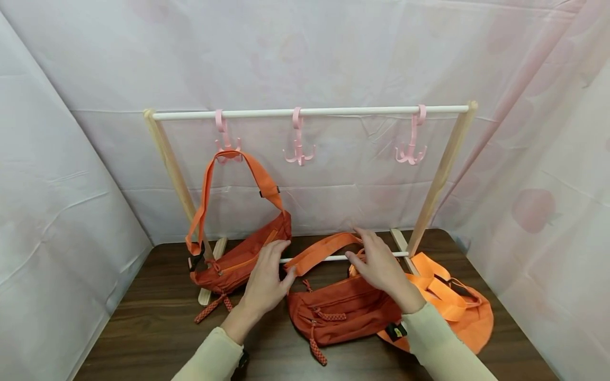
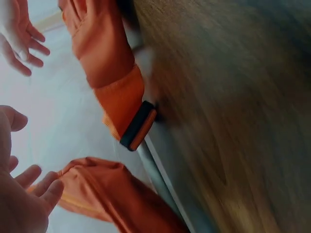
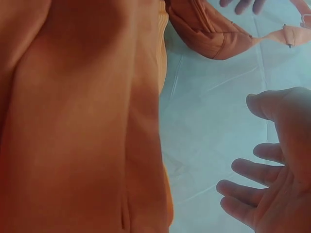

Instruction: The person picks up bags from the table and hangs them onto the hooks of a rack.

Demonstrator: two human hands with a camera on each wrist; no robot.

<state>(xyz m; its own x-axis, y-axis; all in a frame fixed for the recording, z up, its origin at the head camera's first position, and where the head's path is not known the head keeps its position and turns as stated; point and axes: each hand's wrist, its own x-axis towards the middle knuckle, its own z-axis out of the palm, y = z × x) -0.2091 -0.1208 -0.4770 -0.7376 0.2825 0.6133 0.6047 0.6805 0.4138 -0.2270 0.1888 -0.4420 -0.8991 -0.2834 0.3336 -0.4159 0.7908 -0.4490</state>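
Observation:
A rust-orange waist bag (image 1: 343, 309) with chequered zip pulls lies on the table, its bright orange strap (image 1: 324, 253) arched up behind it. My left hand (image 1: 267, 278) hovers at the left end of that strap, fingers spread. Over the strap's right end is my right hand (image 1: 381, 264), its fingers loosely extended. The right wrist view shows bare space around the right hand's fingers (image 3: 243, 191); in the left wrist view the left hand (image 2: 24, 194) also holds nothing. Beside my left hand, a matching waist bag (image 1: 252, 248) hangs by its strap from the left pink hook (image 1: 229, 143).
A white rail (image 1: 352, 111) on wooden posts carries two more pink hooks, one in the middle (image 1: 298, 143) and one at right (image 1: 411, 143). A lighter orange bag (image 1: 476, 323) with folded straps lies at the right, partly under the waist bag. Curtains surround the brown table (image 1: 143, 317).

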